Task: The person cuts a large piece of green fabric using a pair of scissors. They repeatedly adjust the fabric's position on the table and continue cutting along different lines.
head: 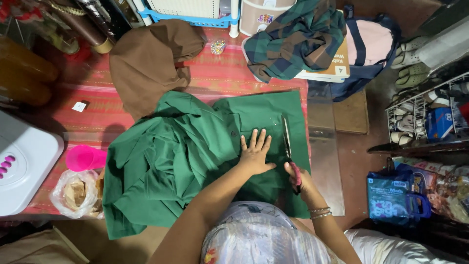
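Right hand [299, 177]: closed around pink-handled scissors [288, 146], blades on green fabric [195, 156]. Left hand [255, 151]: open, flat, pinning cloth just beside blades; best kept taut. Beyond: brown cloth [146, 63], plaid garment [298, 36] on red mat [229, 73].

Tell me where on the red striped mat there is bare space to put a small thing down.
Free: the strip of red striped woven mat between the brown folded cloth and the green cotton garment, left side. Crowded: beside the pink plastic cup and the clear plastic bag.
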